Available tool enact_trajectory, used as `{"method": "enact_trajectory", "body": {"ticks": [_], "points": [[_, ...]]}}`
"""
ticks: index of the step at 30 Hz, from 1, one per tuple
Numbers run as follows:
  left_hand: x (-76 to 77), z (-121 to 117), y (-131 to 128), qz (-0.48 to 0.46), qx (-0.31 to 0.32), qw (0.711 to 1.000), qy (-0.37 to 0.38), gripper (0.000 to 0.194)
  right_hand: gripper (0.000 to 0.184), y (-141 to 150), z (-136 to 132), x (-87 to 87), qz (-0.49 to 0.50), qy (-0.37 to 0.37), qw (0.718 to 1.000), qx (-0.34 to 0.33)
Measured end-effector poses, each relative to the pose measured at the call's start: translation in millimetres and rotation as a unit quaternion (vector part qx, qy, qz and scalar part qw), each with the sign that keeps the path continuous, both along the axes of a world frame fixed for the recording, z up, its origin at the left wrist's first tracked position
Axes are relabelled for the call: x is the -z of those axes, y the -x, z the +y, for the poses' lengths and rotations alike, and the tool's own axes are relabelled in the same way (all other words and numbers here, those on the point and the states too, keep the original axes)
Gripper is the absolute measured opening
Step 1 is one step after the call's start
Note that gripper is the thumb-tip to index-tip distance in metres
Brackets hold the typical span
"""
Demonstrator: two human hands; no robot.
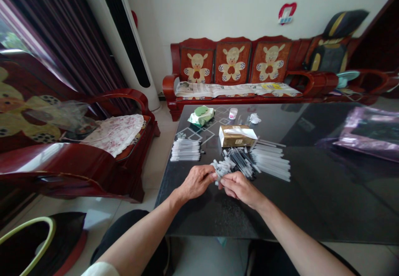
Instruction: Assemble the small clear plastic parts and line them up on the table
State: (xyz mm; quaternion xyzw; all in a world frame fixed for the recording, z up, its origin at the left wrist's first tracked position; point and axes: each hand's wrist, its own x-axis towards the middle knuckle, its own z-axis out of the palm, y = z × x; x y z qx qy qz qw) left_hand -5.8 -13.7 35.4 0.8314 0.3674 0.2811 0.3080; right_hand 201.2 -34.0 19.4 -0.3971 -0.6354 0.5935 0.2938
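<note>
On the dark tabletop (327, 193), a tissue box (235, 139) is placed near a green wipes pack (201, 117), a small white tub (232, 113) and a crumpled white tissue (254, 119). Beyond it, a red wooden sofa (169, 85) is fitted with bear-patterned cushions (231, 64) and covered along its seat by printed sheets (218, 89). A heart-shaped ornament (287, 13) is mounted above.
</note>
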Motion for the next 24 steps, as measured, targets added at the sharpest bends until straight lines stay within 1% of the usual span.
{"method": "enact_trajectory", "body": {"ticks": [2, 4, 5, 7, 8, 10, 11, 12, 13, 14, 15, 16, 18, 21, 24], "points": [[-0.6, -1, -3, -0.007, -0.023, 0.999, 0.033, 0.043, 0.041, 1, 0, -1.2, -0.053, -0.079, 0.995, 0.016], [1.4, -2, -9, -0.026, -0.053, 0.995, 0.076, 0.044, 0.041, 2, 0, -1.7, -0.13, -0.17, 0.976, 0.037], [3.5, -2, -11, -0.039, -0.066, 0.992, 0.103, 0.044, 0.041, 3, -1, -1.8, -0.174, -0.22, 0.959, 0.049], [9.6, 0, -14, -0.068, -0.08, 0.98, 0.169, 0.044, 0.037, 3, -3, -1.8, -0.265, -0.316, 0.909, 0.064], [12.8, 3, -13, -0.092, -0.094, 0.97, 0.204, 0.043, 0.034, 3, -4, -2.0, -0.306, -0.357, 0.88, 0.068], [18.2, 12, -5, -0.155, -0.133, 0.94, 0.274, 0.043, 0.031, -3, -5, -3.0, -0.373, -0.416, 0.825, 0.079], [19.7, 18, 2, -0.207, -0.189, 0.912, 0.3, 0.043, 0.031, -9, -5, -3.8, -0.397, -0.433, 0.805, 0.09], [20.2, 24, 11, -0.247, -0.218, 0.888, 0.322, 0.043, 0.031, -15, -4, -4.5, -0.413, -0.442, 0.789, 0.107], [19.8, 29, 19, -0.271, -0.238, 0.871, 0.333, 0.045, 0.032, -23, -3, -5.1, -0.421, -0.444, 0.78, 0.13], [18.8, 33, 25, -0.289, -0.245, 0.862, 0.337, 0.047, 0.033, -31, -1, -5.4, -0.419, -0.44, 0.779, 0.157], [17.4, 34, 30, -0.309, -0.239, 0.858, 0.333, 0.046, 0.033, -39, 1, -5.3, -0.41, -0.436, 0.78, 0.184], [15.9, 34, 32, -0.317, -0.222, 0.858, 0.337, 0.046, 0.034, -45, 4, -4.9, -0.403, -0.43, 0.782, 0.202], [14.3, 29, 27, -0.319, -0.188, 0.865, 0.338, 0.043, 0.034, -53, 7, -3.7, -0.396, -0.415, 0.789, 0.221], [16.7, 19, 11, -0.287, -0.167, 0.886, 0.325, 0.038, 0.034, -52, 9, -2.9, -0.394, -0.383, 0.807, 0.216], [24.1, 14, 2, -0.254, -0.15, 0.902, 0.316, 0.04, 0.034, -45, 9, -2.9, -0.377, -0.343, 0.838, 0.194]]}}
